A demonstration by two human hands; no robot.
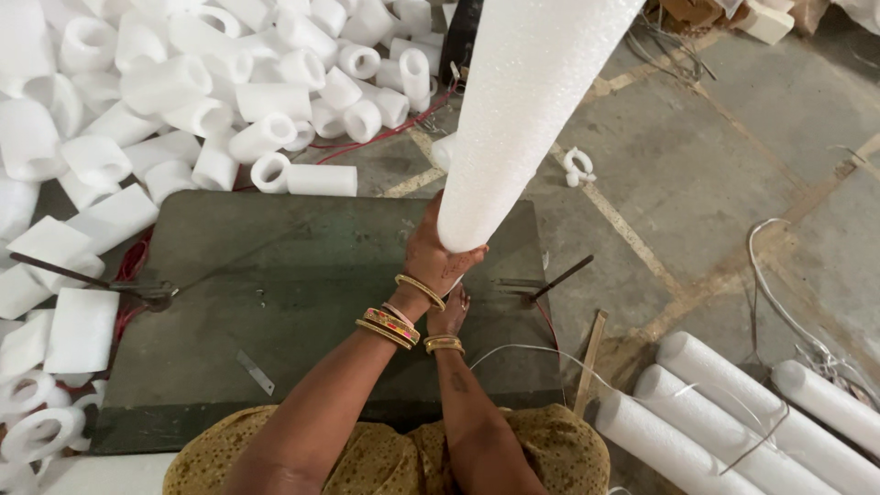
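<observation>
Seen from above, over a dark green work board (275,302) lying on a concrete floor (715,183). Left hand (433,259) raised against the near end of a long white foam tube (527,110), fingers wrapped partly round its lower rim, thumb side pressed to the foam; grip closed on the tube, though exactly how tight cannot be told. Gold and coloured bangles (394,323) stacked on that wrist. Right hand (449,314) tucked lower and nearer, just under the left, fingers curled down toward the board; mostly hidden by the left wrist, so whether anything is held cannot be told. More gold bangles (444,345) there.

Foam tube standing steeply from the middle right of the board, running up and far out of the top edge. Thin wire (238,261) stretched across the board between a metal rod on the left (87,280) and a metal rod on the right (559,278). Small metal strip (255,372) lying on the near part of the board.

Far left, a big heap of short cut foam pieces (183,82), rings and flat slabs spilling down the left side. Near right, three long uncut foam tubes (724,412) lying side by side on the floor, loose white cable (765,275) looping beside them. Red cable (133,261) at the board's left edge. Patterned mustard garment (385,463) at the near edge.
</observation>
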